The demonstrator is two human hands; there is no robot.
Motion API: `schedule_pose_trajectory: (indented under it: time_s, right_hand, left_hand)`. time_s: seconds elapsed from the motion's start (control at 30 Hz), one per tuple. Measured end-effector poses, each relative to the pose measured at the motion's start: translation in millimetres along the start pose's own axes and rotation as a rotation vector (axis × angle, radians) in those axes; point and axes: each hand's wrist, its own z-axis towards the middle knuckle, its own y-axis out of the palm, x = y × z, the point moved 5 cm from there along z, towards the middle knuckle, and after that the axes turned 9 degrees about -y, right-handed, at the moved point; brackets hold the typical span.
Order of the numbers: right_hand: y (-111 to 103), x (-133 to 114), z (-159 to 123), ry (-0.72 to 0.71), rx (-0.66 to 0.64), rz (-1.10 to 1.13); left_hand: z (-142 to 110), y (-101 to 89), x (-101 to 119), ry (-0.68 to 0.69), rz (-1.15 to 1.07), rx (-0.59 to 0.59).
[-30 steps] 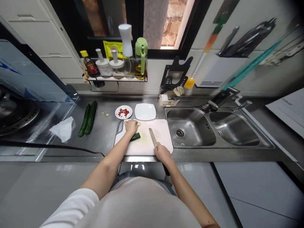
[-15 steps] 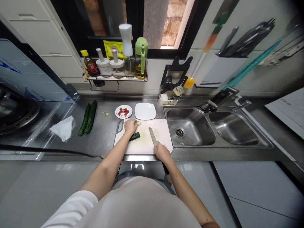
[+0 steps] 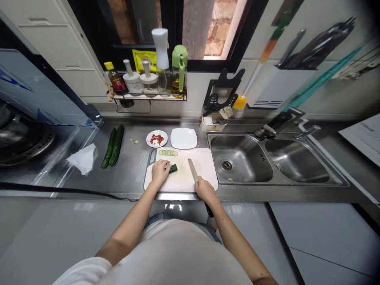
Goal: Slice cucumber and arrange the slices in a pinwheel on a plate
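Note:
My left hand [image 3: 160,172] curls over a short cucumber piece [image 3: 173,168] on the white cutting board [image 3: 202,164] and grips it. A knife [image 3: 193,171] lies flat over the board, its handle in my closed right hand [image 3: 204,190] at the board's near edge. A row of several cucumber slices [image 3: 168,152] lines the board's far edge, uncovered.
Two whole cucumbers [image 3: 113,146] and a crumpled tissue [image 3: 83,158] lie on the steel counter to the left. A small plate of chopped red chili [image 3: 156,139] and an empty white plate [image 3: 183,138] sit behind the board. A double sink [image 3: 267,162] is on the right.
My left hand has drawn back from the slices at the board's far edge toward me and closed on the cucumber piece. The knife hand has barely moved.

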Motion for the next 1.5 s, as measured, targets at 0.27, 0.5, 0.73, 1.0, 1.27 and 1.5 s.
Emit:
schedule_pose_trajectory:
  time_s: [0.27,0.5,0.73,1.0,1.27,1.5]
  right_hand:
    - [-1,-2,-1,0.002,0.002,-0.015]
    - [-2,-4,-5,-0.016,0.092,-0.007]
    - [-3,-16,-5,-0.086,0.166,0.059]
    - [1,-17,-3,-0.237,0.188,0.26]
    - [3,-16,-6,-0.305,0.172,0.29]
    - [-1,-25,-9,-0.208,0.155,0.154]
  left_hand:
    - [-20,2.8,7,0.076,0.004,-0.034]
    - [-24,2.5,13,0.078,0.023,-0.089]
    - [-24,2.5,16,0.132,0.038,-0.107]
    - [-21,7.8,13,0.121,0.095,-0.165]
    - [-20,8.9,12,0.138,0.079,-0.174]
    - [-22,6.3,12,0.127,0.067,-0.175]
